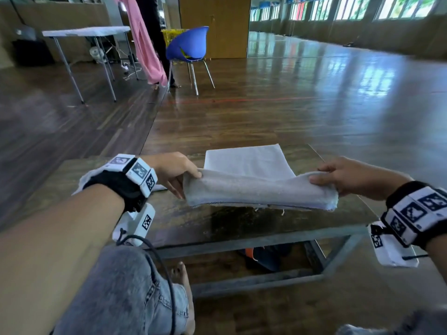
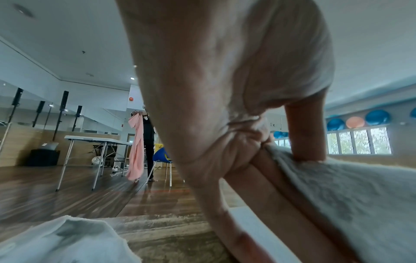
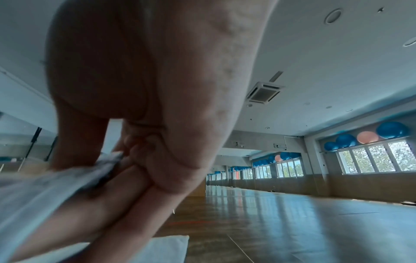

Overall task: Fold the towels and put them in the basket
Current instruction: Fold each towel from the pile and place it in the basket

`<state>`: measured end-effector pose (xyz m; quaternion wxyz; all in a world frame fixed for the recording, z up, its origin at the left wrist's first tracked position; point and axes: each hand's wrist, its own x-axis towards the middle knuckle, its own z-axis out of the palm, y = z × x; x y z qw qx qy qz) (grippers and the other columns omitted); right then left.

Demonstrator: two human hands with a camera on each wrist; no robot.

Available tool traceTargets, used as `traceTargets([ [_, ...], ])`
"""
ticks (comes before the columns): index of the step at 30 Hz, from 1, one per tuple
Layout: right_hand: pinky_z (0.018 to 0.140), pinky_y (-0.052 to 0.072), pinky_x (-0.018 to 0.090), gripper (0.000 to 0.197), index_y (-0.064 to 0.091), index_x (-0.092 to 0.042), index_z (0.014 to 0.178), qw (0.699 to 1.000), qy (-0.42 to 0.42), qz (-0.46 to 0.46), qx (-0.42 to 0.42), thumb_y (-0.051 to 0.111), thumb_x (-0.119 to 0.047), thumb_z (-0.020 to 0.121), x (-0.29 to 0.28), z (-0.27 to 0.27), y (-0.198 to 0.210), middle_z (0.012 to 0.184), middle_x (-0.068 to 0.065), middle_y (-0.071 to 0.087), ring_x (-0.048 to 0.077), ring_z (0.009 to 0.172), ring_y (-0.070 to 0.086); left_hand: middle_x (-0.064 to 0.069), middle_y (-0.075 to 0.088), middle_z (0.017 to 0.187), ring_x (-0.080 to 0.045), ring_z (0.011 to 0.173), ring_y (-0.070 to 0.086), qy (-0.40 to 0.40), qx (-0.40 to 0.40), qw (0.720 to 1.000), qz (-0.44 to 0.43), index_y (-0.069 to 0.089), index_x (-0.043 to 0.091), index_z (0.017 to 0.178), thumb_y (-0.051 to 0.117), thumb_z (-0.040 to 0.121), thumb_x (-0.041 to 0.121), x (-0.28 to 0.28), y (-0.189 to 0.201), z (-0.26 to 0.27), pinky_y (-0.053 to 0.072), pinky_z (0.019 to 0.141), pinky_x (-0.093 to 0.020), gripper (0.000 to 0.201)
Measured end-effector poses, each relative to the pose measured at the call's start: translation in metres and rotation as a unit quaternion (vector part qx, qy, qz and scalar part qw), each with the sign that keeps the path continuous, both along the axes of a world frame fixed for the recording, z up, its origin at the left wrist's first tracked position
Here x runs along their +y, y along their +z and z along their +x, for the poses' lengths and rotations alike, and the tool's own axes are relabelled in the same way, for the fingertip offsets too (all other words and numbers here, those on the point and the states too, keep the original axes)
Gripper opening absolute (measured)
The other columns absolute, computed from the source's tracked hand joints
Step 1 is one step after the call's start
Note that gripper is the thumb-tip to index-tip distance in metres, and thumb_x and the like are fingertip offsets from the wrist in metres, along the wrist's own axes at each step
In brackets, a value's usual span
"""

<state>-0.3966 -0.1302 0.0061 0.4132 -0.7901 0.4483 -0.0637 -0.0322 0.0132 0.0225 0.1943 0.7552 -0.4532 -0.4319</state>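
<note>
head: our left hand (image 1: 172, 170) and right hand (image 1: 343, 176) each pinch a near corner of the towel (image 1: 254, 175), far half flat on bench (image 1: 96, 189) | left wrist: thumb (image 2: 306, 131) clamps soft terry | right wrist: limp, light cloth; we hold corners

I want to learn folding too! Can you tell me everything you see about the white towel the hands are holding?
The white terry-cloth towel looks soft and fuzzy. Its far part lies flat on the worn wooden table; its near part is lifted and curling over in a fold. The left hand pinches its left end and the right hand pinches its right end, thumbs on top. A stitched hem and some loose threads show along the lifted edge.
</note>
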Motion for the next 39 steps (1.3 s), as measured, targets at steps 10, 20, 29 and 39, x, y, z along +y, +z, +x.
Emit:
traceTargets([
  [10, 0.062, 0.060, 0.034, 0.031, 0.079, -0.018, 0.102, 0.985, 0.062, 0.152, 0.054, 0.070, -0.042, 0.085, 0.018, -0.004, 0.030, 0.101, 0.016, 0.077, 0.029, 0.081, 0.076, -0.033, 0.062, 0.125, -0.050, 0.112, 0.060, -0.063, 0.092, 0.990, 0.085, 0.062, -0.007, 0.126, 0.055, 0.097, 0.019, 0.026, 0.014, -0.003, 0.055, 0.090, -0.048, 0.039],
  [20, 0.058, 0.044, 0.032, 0.026, 0.073, -0.005, 0.078, 0.983, -0.138, -0.119, -0.032, 0.072, -0.025, 0.094, -0.039, 0.028, -0.029, 0.070, 0.015, 0.065, 0.023, 0.062, 0.057, -0.014, 0.069, 0.073, -0.023, 0.054, 0.067, 0.056, -0.008, 0.988, -0.141, 0.067, 0.005, 0.091, 0.065, 0.096, 0.019, -0.047, -0.050, 0.023, 0.058, 0.057, -0.037, 0.015],
  [29, 0.048, 0.032, 0.026, 0.047, 0.048, -0.008, 0.056, 0.950, -0.186, -0.238, 0.085, 0.072, -0.028, 0.092, -0.147, 0.059, -0.071, 0.057, 0.007, 0.047, 0.016, 0.056, 0.044, -0.002, 0.063, 0.043, -0.018, 0.035, 0.062, 0.091, -0.122, 0.964, -0.218, 0.065, 0.011, 0.076, 0.072, 0.090, 0.018, -0.174, -0.078, 0.030, 0.058, 0.051, -0.038, 0.018],
  [39, 0.056, 0.043, 0.022, 0.027, 0.062, -0.015, 0.069, 0.967, -0.106, -0.180, 0.146, 0.073, -0.022, 0.093, -0.175, 0.089, -0.124, 0.084, 0.007, 0.063, 0.023, 0.075, 0.060, -0.020, 0.072, 0.080, -0.035, 0.077, 0.072, 0.126, -0.221, 0.958, -0.132, 0.064, 0.001, 0.075, 0.065, 0.092, 0.012, -0.210, -0.133, 0.023, 0.060, 0.071, -0.044, 0.021],
])
